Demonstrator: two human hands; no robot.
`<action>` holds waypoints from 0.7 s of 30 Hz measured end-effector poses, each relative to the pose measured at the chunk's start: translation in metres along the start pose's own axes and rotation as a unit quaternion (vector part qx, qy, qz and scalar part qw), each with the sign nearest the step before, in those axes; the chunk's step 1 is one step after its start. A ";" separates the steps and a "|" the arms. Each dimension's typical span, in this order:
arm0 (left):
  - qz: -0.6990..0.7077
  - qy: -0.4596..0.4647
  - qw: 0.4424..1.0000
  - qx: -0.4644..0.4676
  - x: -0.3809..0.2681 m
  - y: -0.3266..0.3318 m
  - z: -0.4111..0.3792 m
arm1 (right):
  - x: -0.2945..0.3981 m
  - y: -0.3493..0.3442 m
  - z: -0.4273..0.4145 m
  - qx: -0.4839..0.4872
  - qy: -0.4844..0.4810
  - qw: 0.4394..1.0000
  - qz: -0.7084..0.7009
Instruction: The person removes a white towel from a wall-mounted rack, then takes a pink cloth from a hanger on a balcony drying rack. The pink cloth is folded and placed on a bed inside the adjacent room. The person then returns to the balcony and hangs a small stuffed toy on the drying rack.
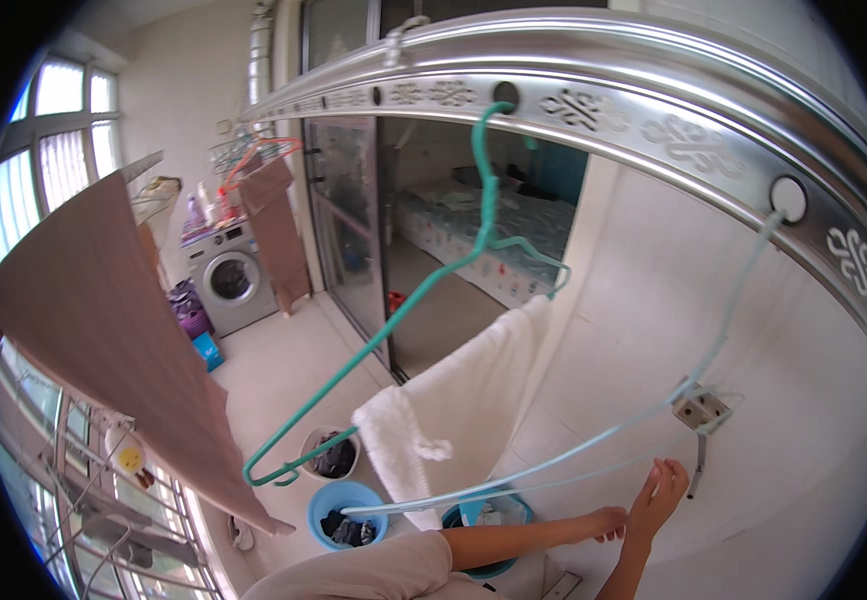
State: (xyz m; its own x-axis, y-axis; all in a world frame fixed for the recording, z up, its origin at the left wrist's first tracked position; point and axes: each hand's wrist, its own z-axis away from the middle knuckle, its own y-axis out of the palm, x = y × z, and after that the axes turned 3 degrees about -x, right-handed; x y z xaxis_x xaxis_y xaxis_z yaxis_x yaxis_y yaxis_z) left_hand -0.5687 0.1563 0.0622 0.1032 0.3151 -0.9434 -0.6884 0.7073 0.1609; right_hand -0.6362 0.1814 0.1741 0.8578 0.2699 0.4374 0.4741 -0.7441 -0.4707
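Observation:
My left hand (604,523) reaches in from the lower middle, its fingers curled, close beside my right hand (656,495). My right hand is raised near the wall with its fingers bent; nothing shows in it. Whether the left hand holds anything is hidden. Above them a pale blue hanger (591,437) hangs from a hole in the metal drying rail (621,112). A green hanger (403,322) hangs from another hole, with a white fluffy towel (471,382) over its far part.
A blue basin (317,517) with dark clothes, a pale basin (356,450) and a blue tub (521,514) stand on the floor below. A brown cloth (111,322) hangs at left. A washing machine (216,311) stands farther back. A wall socket box (701,411) is near my right hand.

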 end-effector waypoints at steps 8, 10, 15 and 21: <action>-0.038 -0.051 0.998 -0.008 0.078 -0.056 0.128 | 0.077 0.070 0.098 0.234 0.015 0.944 -0.232; -0.063 -0.065 0.995 -0.038 0.089 -0.068 0.157 | 0.100 0.074 0.117 0.276 0.029 0.924 -0.264; -0.039 0.037 0.988 -0.145 0.124 -0.091 0.233 | 0.125 0.092 0.184 0.406 0.046 0.853 -0.324; -0.068 0.091 0.966 -0.233 0.195 -0.117 0.269 | 0.150 0.106 0.252 0.514 0.104 0.791 -0.315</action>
State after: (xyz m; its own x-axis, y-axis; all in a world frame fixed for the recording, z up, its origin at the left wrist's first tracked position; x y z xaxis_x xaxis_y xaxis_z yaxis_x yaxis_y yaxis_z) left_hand -0.2746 0.3054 -0.0623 0.1169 0.0924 -0.9888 -0.9302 0.3590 -0.0764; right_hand -0.4074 0.2972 -0.0033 0.3859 0.2040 0.8997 0.7968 0.4178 -0.4365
